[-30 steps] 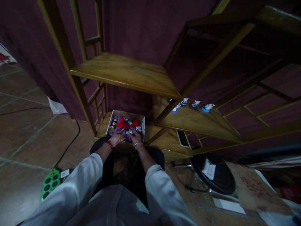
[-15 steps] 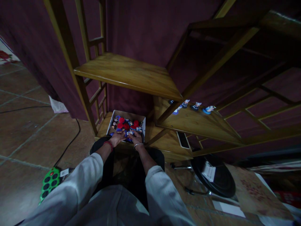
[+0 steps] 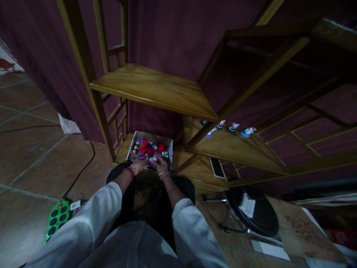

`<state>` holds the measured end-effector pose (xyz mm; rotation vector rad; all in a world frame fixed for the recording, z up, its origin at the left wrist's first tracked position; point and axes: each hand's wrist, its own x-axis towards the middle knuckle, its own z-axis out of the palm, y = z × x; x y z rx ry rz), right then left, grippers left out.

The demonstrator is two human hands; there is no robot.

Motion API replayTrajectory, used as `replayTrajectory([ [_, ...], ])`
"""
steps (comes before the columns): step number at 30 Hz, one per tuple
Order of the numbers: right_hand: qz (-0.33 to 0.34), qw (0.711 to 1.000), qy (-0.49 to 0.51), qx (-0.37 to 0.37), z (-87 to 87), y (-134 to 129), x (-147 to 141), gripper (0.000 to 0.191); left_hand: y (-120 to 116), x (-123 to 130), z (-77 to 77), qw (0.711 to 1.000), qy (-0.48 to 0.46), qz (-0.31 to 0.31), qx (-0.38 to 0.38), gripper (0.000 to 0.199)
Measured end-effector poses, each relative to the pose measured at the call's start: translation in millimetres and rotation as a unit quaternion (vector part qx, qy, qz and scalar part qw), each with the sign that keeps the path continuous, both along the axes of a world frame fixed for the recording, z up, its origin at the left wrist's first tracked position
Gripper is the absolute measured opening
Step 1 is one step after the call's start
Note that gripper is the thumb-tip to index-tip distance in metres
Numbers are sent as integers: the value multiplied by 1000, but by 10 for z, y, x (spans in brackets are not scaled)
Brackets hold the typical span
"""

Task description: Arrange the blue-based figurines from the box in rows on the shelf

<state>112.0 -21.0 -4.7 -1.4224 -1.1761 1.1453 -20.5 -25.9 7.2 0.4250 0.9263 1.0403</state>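
Note:
A shallow white box (image 3: 171,153) sits on the low shelf, full of small figurines with red, blue and dark parts. At its near side, my left hand (image 3: 138,166), with a red bead bracelet, has its fingers closed on the left of a small blue-and-white figurine (image 3: 153,159). My right hand (image 3: 162,166), wearing a light bracelet, grips the same figurine from the right. My fingertips are small and dim here, and they partly cover it. Red round pieces (image 3: 150,150) lie among the figurines just beyond my hands.
A bare wooden shelf board (image 3: 156,88) juts out above the box. Several figurines (image 3: 233,127) stand on the shelf to the right, above a phone (image 3: 216,167). A black round stool (image 3: 252,212) is at lower right; a green pad (image 3: 58,217) with a cable lies left.
The figurine between my fingers has shifted down slightly, and my right hand has turned a little around it. The view has tilted very slightly.

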Motion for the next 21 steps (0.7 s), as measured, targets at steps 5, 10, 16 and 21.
replayTrajectory([
  [5,4,1000,-17,7,-29,4,0,40,10,11,15,1000,4,6,-12,11],
  [10,10,998,-55,29,-96,28,11,38,32,16,39,999,8,5,-31,10],
  [16,3,995,-86,59,-133,32,9,35,33,14,61,999,1,-2,-42,11],
  [21,15,987,-131,90,-146,43,8,30,23,11,81,999,4,-6,-40,10],
])
